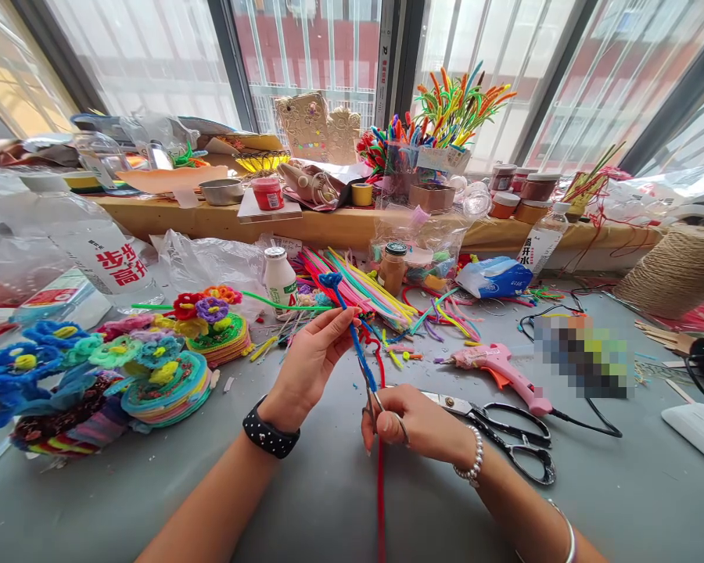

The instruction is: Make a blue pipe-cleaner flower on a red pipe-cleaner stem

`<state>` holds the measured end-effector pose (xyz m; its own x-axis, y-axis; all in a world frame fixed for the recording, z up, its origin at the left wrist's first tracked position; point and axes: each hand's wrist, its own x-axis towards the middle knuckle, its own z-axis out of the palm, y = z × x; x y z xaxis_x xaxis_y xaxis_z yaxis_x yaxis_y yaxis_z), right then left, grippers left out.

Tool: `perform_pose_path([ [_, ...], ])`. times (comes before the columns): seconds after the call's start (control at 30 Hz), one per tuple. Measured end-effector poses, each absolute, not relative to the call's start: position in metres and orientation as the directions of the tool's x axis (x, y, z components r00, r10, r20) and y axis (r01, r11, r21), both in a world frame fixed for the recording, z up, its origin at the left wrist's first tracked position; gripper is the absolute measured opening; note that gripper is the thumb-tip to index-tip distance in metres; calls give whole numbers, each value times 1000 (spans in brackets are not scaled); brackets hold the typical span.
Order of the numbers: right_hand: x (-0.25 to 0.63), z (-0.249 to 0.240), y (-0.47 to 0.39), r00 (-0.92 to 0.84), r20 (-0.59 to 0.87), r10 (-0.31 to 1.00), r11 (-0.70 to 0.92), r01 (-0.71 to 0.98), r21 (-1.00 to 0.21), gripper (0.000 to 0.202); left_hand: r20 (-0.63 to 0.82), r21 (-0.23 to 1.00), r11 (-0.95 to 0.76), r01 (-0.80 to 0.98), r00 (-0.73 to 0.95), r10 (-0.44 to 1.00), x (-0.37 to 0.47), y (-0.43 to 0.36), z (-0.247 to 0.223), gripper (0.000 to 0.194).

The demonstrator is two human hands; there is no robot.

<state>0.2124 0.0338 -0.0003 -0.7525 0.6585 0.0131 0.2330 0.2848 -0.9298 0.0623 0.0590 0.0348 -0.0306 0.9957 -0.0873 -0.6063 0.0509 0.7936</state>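
Observation:
Above the middle of the table, my left hand point(320, 348) is closed, pinching a blue pipe cleaner point(343, 301) with a curled, bunched top. A green pipe cleaner point(285, 305) reaches out to the left from beside its fingertips; whether it is held too I cannot tell. My right hand point(402, 422) is closed around the handles of a small pair of scissors point(376, 400). The blades point up along the lower end of the blue pipe cleaner. Close by, a red pipe cleaner point(381, 485) runs down past the right fingers toward the front edge.
Pipe-cleaner flowers point(158, 367) stand at left. Large black-handled scissors point(504, 430) and a pink glue gun point(501, 367) lie at right. Behind the hands are a white bottle point(279, 281), a brown jar point(393, 270) and loose pipe cleaners point(381, 301). A twine spool point(674, 270) stands far right.

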Motion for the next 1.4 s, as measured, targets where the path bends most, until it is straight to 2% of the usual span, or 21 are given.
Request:
perform_pose_path([
  [0.13, 212, 4, 32, -769, 32, 639, 315, 224, -922, 75, -97, 825, 118, -552, 68, 993, 64, 56, 35, 8],
  [0.33, 212, 6, 31, -758, 51, 650, 272, 169, -947, 70, -88, 849, 125, -514, 96, 992, 65, 56, 36, 6],
  [0.73, 208, 0, 30, -654, -16, 756, 115, 157, -981, 57, -115, 837, 94, -539, -5, 993, 66, 57, 33, 9],
  [1.07, 209, -3, 30, -621, -25, 783, 111, 179, -978, 57, -84, 836, 43, -547, -50, 995, 66, 57, 30, 9],
  [1.4, 207, -1, 29, -689, 35, 724, 156, 114, -981, 64, -89, 825, 43, -563, -55, 995, 68, 56, 31, 9],
])
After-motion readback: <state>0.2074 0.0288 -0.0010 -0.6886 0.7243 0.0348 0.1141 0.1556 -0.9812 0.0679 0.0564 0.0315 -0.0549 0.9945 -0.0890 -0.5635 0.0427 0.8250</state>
